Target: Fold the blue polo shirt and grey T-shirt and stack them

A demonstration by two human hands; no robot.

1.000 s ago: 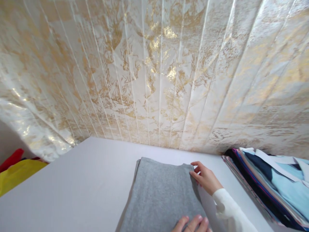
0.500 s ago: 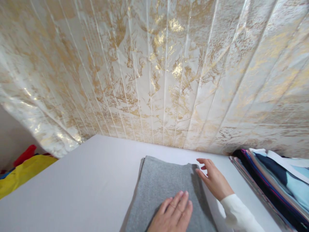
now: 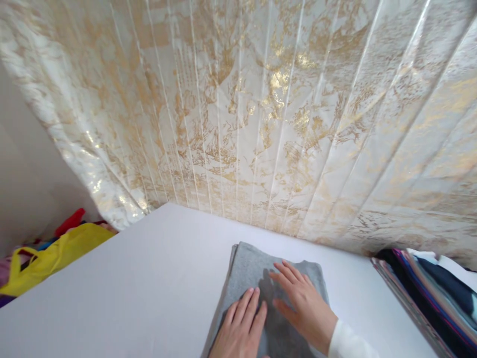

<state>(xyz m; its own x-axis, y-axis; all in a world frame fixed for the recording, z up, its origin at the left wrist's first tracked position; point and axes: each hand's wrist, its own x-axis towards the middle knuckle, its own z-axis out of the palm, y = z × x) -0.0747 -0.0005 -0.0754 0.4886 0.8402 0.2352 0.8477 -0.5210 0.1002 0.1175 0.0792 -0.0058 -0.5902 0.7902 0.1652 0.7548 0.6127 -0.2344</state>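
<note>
A folded grey garment (image 3: 253,261) lies on the white table at the bottom middle of the view; its lower end runs out of the frame. My left hand (image 3: 242,323) rests flat on the cloth, fingers stretched out. Over the right part of the garment is my right hand (image 3: 303,306), open with its fingers apart, casting a shadow on the grey fabric. Whether its fingertips touch the cloth I cannot tell. A white sleeve (image 3: 350,343) covers the right wrist.
A stack of folded clothes (image 3: 428,293) stands on the right of the white table (image 3: 149,278). Beyond the left edge lie a yellow bag (image 3: 70,248) and a red cloth (image 3: 70,221). A white and gold curtain (image 3: 242,109) hangs behind the table.
My right hand has moved left from the garment's right edge to above its middle. My left hand stays on the cloth. The view has turned a little to the left.
</note>
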